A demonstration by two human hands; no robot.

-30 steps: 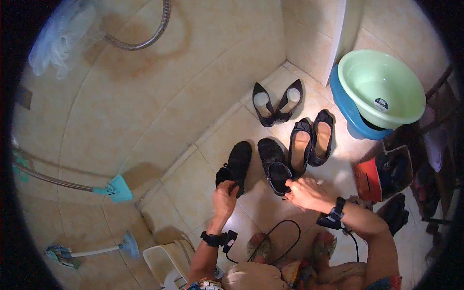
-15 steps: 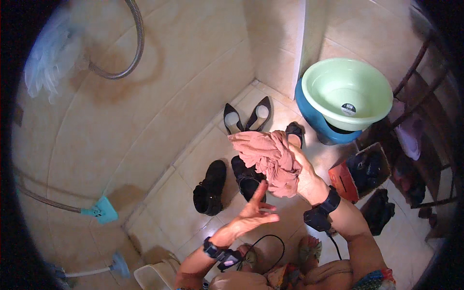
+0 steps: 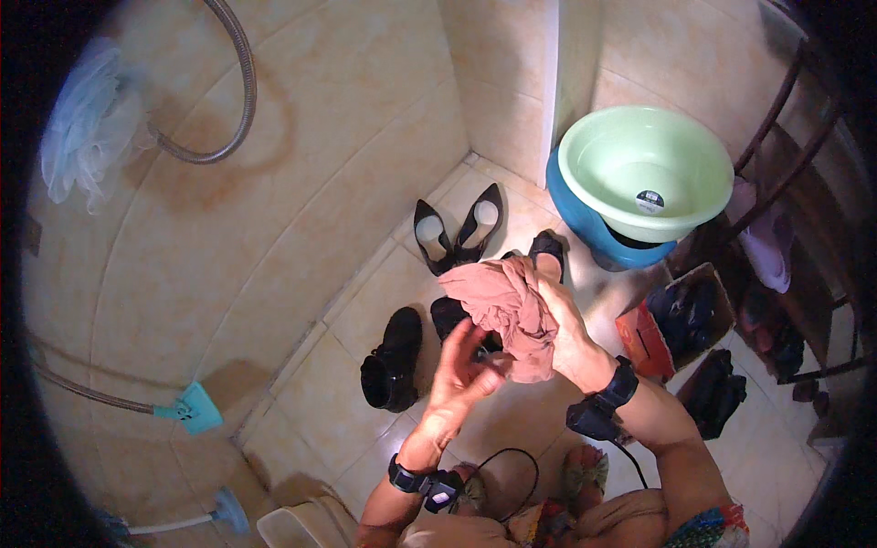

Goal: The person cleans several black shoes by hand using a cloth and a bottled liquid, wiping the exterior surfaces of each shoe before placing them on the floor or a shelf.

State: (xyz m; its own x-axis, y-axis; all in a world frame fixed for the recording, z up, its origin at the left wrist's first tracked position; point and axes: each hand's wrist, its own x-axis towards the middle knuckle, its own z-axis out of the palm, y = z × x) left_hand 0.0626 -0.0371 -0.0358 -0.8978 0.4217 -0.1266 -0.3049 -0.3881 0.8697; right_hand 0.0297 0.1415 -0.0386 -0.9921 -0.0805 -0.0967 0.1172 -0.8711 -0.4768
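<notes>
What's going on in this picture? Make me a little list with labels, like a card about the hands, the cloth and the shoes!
Place: tiled floor corner by a wall
Right hand: grips a bunched pink cloth
Left hand: open, fingers touching the cloth from below
Shoes: black boot on the floor, left of the hands; pointed black heels near the wall
Basins: green basin stacked on a blue basin
Also: box of dark things at right
</notes>
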